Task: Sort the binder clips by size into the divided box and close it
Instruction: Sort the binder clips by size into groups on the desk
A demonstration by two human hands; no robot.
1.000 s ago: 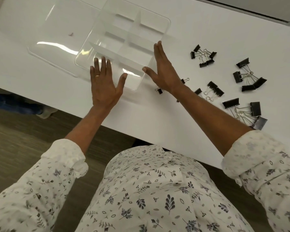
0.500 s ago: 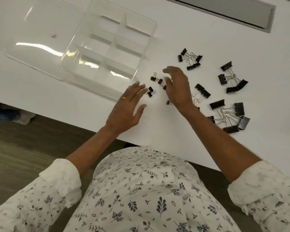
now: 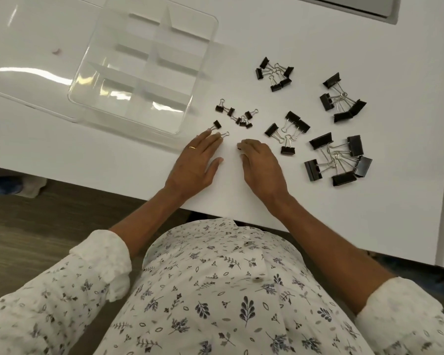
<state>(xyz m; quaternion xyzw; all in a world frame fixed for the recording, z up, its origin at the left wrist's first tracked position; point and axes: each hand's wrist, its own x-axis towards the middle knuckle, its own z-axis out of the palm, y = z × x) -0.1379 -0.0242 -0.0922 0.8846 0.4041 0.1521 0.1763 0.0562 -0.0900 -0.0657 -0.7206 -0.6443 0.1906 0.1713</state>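
Smallest clips scattered just beyond both hands, right of the open divided box; left hand flat, fingers touching one clip's loop, empty; right hand curled, grip unclear.

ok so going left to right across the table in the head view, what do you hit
clear lid → divided box → smallest clips → medium clips → biggest clips

The other two clip piles sit farther back and overlap these in order, so they are left out.
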